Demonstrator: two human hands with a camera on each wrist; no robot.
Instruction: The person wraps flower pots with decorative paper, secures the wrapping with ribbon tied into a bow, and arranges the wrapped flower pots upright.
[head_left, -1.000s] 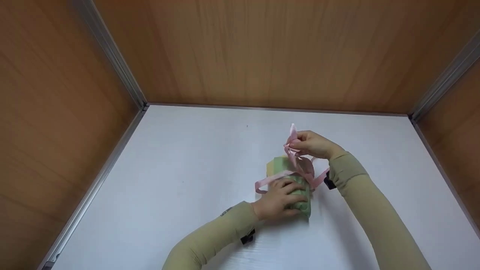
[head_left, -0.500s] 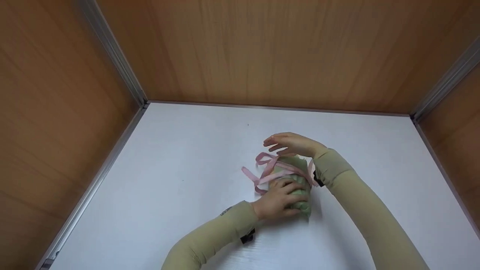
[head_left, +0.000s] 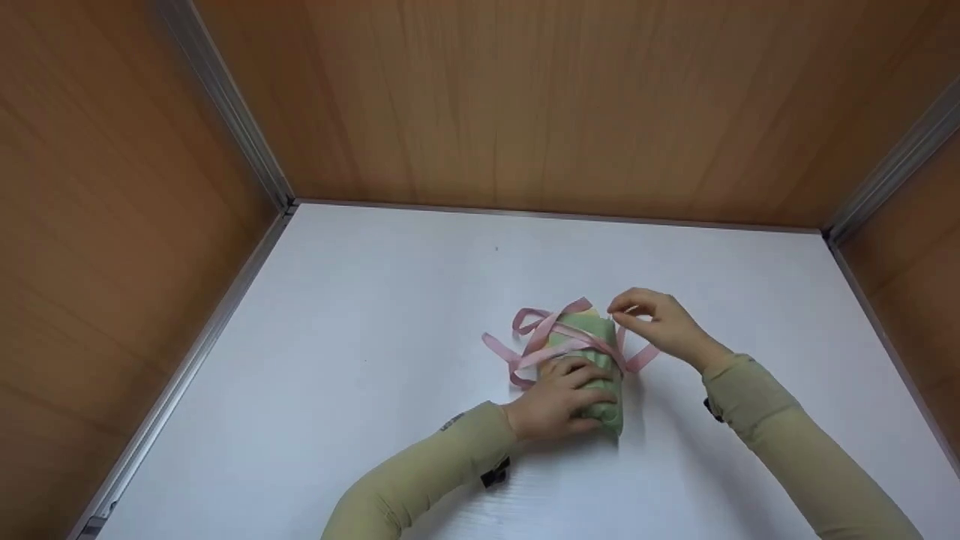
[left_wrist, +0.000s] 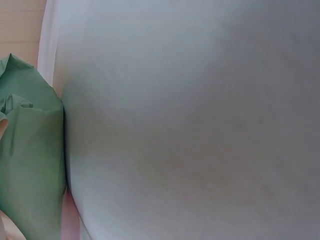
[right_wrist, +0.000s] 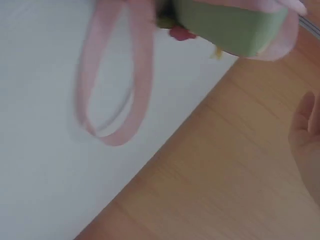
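Note:
A small bouquet point(head_left: 600, 327) in green wrapping paper lies on the white table, with a pink ribbon point(head_left: 537, 346) across its middle. Loops and tails of the ribbon spread to its left, and another piece sticks out on its right. My left hand point(head_left: 551, 405) holds the bouquet's lower part, fingers laid over the paper. My right hand point(head_left: 667, 330) hovers by the top right end, fingers loosely bent, with nothing visible in its grasp. The right wrist view shows a hanging ribbon loop point(right_wrist: 144, 65) and a red flower point(right_wrist: 182, 33) below the green paper point(right_wrist: 230, 27).
The white table point(head_left: 390, 315) meets a brown wooden panel point(head_left: 525, 105) at the back. Other wooden panels stand left and right, with metal rails point(head_left: 225, 97) along their joints.
My right hand let go of the pink ribbon, passed over the bouquet's top, then drew back to the right. Ribbon loops now lie on the left. My left hand stays in place.

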